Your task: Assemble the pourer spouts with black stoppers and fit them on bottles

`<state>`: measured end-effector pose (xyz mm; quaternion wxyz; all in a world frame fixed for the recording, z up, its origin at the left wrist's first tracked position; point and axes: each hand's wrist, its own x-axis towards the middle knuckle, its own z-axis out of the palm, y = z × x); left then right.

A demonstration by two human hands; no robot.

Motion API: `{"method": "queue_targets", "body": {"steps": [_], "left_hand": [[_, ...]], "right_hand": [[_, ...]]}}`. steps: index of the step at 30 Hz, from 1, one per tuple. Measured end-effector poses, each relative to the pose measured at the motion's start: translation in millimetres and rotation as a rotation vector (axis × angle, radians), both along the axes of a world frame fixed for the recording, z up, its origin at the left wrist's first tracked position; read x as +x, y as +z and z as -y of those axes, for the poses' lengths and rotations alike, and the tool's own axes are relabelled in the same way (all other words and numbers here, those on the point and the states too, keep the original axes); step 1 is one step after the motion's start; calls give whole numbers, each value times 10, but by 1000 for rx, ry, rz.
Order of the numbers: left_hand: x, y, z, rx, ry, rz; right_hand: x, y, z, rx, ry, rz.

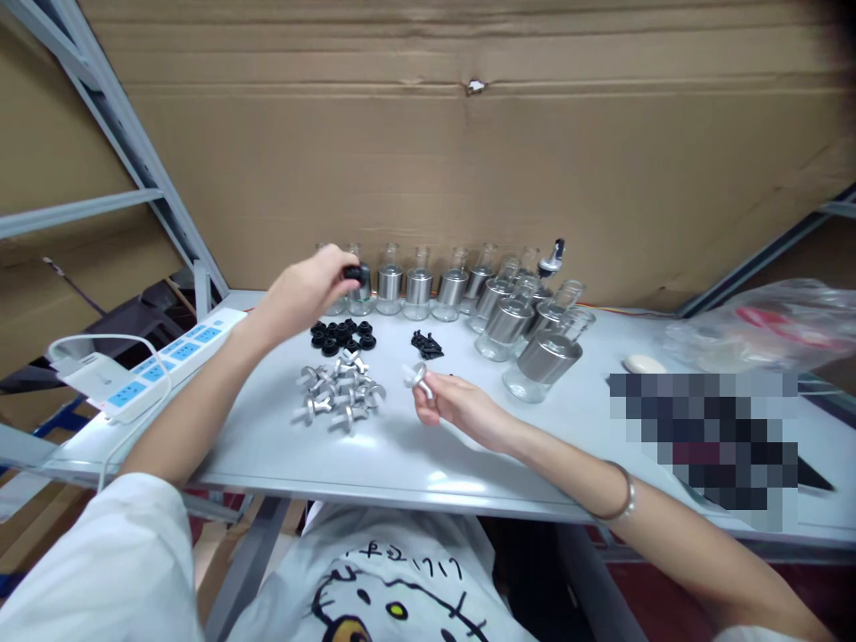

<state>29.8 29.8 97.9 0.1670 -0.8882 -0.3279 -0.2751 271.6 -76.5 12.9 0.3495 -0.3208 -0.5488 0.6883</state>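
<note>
My left hand point(325, 278) pinches a black stopper point(356, 273), raised above a pile of black stoppers point(342, 336) and in front of the leftmost bottles. Lower and to the right, my right hand point(451, 406) grips a silvery pourer spout point(417, 378) between thumb and fingers. Similar silvery spouts point(342, 392) lie heaped on the table, left of that hand. Small black flap-like pieces point(426, 344) form a little cluster just beyond it. One bottle at the back right carries a fitted pourer point(552, 259) with a black tip.
Several glass bottles with metal sleeves point(419, 287) line the back and right of the white table point(428, 473). A power strip point(167, 361) with a plugged adapter stands at left. Plastic bags point(769, 325) and a white oval object point(643, 365) lie at right. Cardboard point(401, 152) walls the back.
</note>
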Motion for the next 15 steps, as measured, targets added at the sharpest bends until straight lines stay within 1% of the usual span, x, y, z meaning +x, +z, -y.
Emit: {"method": "queue_targets", "body": {"steps": [1, 3, 5, 7, 9, 11, 15], "left_hand": [[-109, 7, -136, -64, 80, -27], [-297, -64, -411, -167, 202, -127], [-409, -224, -650, -284, 291, -225], [-434, -413, -819, -362, 322, -293], [-397, -574, -916, -387, 323, -307], [-340, -685, -957, -396, 321, -302], [-270, -805, -964, -415, 303, -276]], "right_hand": [[8, -23, -25, 38, -30, 74], [29, -77, -72, 85, -51, 207], [52, -129, -107, 95, -45, 274], [71, -164, -126, 112, -23, 296], [79, -182, -130, 127, 0, 310], [76, -192, -125, 122, 2, 317], [61, -206, -109, 89, -12, 308]]}}
